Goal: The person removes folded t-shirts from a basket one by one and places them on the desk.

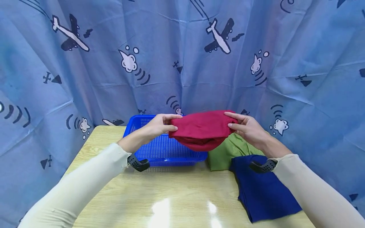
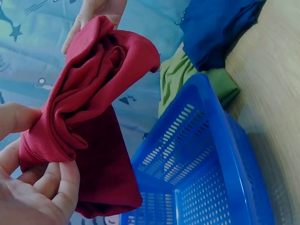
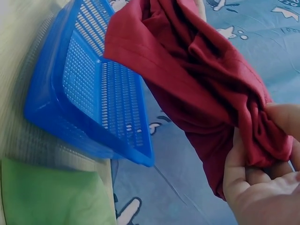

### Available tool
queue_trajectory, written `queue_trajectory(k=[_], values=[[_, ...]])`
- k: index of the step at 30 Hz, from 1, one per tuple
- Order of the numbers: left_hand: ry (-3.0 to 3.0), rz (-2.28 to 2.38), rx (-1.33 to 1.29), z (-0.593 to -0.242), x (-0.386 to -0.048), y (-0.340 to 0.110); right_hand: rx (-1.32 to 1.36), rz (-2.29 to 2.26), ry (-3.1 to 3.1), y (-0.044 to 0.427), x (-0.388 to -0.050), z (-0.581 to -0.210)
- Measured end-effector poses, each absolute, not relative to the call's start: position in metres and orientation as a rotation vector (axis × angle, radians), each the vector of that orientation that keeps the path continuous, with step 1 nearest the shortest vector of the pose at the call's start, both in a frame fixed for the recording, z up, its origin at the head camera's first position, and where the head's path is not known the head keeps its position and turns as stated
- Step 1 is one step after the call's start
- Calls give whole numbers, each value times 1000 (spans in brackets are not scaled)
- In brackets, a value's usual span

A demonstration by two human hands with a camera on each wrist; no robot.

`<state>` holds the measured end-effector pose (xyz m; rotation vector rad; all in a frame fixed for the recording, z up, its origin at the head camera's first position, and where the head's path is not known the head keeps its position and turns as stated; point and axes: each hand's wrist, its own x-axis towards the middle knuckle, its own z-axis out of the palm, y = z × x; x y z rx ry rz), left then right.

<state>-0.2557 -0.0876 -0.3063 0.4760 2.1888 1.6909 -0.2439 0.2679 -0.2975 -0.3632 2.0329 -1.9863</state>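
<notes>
A folded red cloth garment (image 1: 202,126) is held up in the air between both hands, over the right part of a blue plastic basket (image 1: 162,158). My left hand (image 1: 161,124) pinches its left end between thumb and fingers. At the other end my right hand (image 1: 249,128) grips the cloth the same way. Seen from the left wrist, the red fabric (image 2: 93,89) shows several gathered layers, with a flap hanging down. The right wrist view shows the bunched end of the garment (image 3: 267,136) between thumb and fingers. Inside the basket, the perforated bottom shows.
Right of the basket lies a green cloth (image 1: 220,155), partly under a folded dark blue garment (image 1: 265,193) near the table's right edge. The wooden table (image 1: 171,190) stands against a blue curtain (image 1: 159,57) printed with planes. Black bands (image 1: 138,162) circle both wrists.
</notes>
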Motion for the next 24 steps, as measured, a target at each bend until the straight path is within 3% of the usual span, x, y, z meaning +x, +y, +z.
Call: queue_trajectory(k=[24], values=[[2113,1702,612,-324,-242,-25,-483,-2095,1961,339,-221,-317]])
